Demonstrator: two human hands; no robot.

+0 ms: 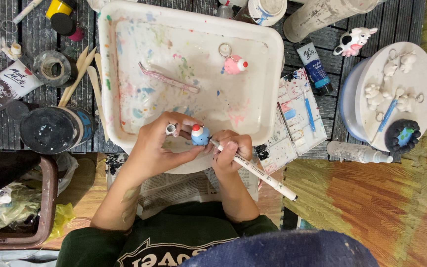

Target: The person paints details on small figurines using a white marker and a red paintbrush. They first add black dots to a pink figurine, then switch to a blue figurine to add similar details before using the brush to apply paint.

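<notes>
My left hand (161,143) pinches a small blue clay figure (200,136) with a red and white top, held over the near rim of a paint-stained white tray (112,74). A metal ring (170,129) sits at my left fingers. My right hand (231,153) grips a white pen (258,173) whose tip touches the figure. Inside the tray lie a pink figure keychain (234,64) and a stained pair of tweezers (169,80).
A round white board (423,84) at right carries unpainted clay figures, a blue brush and a dark blob. A cow figurine (353,41), blue paint tube (315,66), paint palette (297,116), black jar (55,129), tape roll (51,66), wooden sticks and a brown bin (50,198) surround the tray.
</notes>
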